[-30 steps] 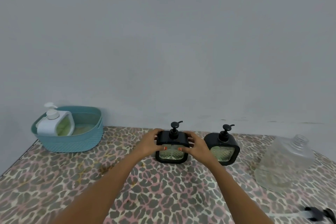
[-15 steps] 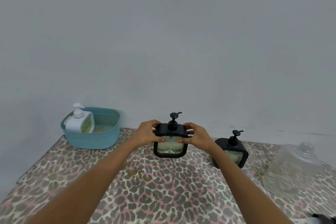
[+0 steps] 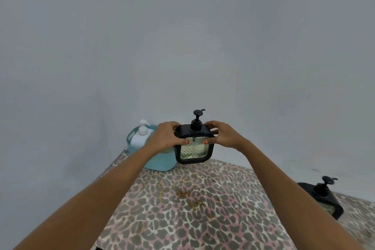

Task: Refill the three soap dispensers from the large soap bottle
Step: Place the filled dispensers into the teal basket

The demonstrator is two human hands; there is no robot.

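Tabletop [image 3: 203,219], leopard-print, beneath dispenser [image 3: 193,153]; grey wall [image 3: 182,36] behind

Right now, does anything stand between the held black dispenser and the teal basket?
Nothing visible does. The left hand and right hand grip the black dispenser beside the teal basket; a white dispenser stands inside it, toward its left.

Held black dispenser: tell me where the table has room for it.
Widest bare patch: the tabletop centre, between the forearms, bordered by the teal basket at back left and the second black dispenser at right. Crowded beside the basket.
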